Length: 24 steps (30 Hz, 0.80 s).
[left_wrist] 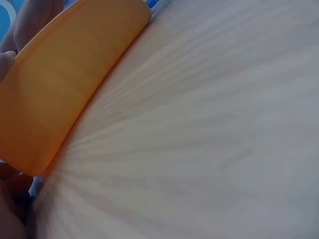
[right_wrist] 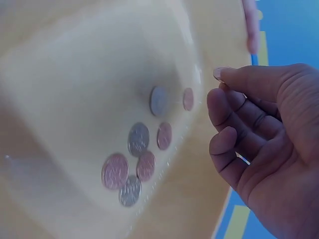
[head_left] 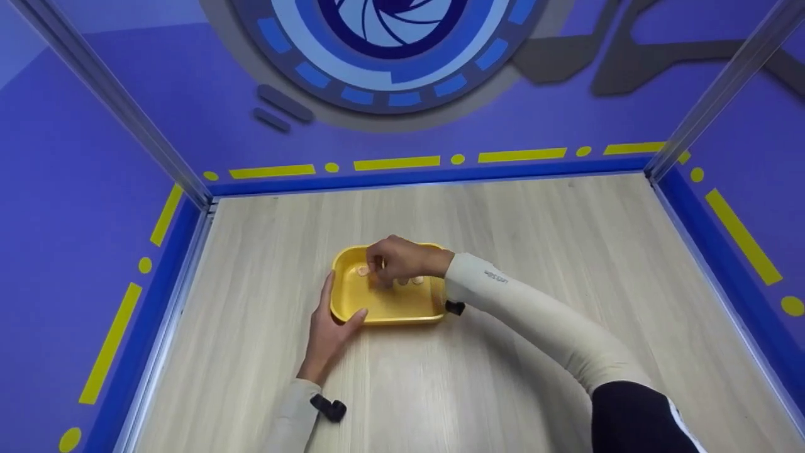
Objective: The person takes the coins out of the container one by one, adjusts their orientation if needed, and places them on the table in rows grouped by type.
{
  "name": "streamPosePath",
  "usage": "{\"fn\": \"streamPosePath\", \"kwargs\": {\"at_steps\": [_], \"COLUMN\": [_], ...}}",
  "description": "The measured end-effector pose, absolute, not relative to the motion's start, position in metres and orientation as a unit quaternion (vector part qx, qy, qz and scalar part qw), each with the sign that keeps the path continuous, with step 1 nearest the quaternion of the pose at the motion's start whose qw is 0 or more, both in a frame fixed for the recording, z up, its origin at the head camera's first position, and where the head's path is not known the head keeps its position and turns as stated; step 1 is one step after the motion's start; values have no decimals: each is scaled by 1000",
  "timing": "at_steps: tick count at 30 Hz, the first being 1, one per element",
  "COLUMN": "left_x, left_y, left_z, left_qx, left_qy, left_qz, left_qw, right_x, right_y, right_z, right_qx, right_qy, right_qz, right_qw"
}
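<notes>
Coins [right_wrist: 138, 139] are sitting loose inside your yellow tray [head_left: 390, 308]; your left hand [head_left: 327, 333] grips its near-left corner, your right hand [head_left: 401, 259] is curled over it, can't tell if pinching one tbh.

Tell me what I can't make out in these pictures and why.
Markings on coins: right wrist view, blurred.
Part of the tray: head view, covered by the right hand.
Whether that hand pinches a coin: right wrist view, too small and blurred.
Tray's inside: left wrist view, hidden by its wall.
Most of the left hand: left wrist view, beyond the edge.
</notes>
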<state>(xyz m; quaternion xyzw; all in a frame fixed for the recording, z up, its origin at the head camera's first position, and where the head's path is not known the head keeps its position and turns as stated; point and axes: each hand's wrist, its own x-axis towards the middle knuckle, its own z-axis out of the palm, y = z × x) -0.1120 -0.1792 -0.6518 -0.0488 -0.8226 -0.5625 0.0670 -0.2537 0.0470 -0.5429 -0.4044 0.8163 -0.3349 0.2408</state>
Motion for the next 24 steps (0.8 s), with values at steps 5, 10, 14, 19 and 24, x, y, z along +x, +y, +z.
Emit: {"fn": "streamPosePath", "kwargs": {"at_steps": [5, 10, 14, 19, 24], "left_x": [-113, -111, -111, -110, -111], "left_y": [-180, -178, -177, -176, -178], "left_z": [-652, -650, -649, -650, -651], "left_qx": [-61, -44, -31, -39, -58], "left_qy": [-824, -822, -819, -812, -810], "left_qz": [-557, -564, -570, -580, -580], "left_qw": [81, 64, 49, 51, 62], "right_x": [-253, -253, -252, -250, -250], "right_y": [66, 87, 102, 124, 149], "right_z": [-535, -530, -527, -525, -524], "right_qx": [-406, -378, -353, -318, -289], "right_qy": [824, 824, 828, 836, 839], "right_qz": [-350, -381, -396, -411, -434], "right_qw": [185, 184, 180, 174, 157]}}
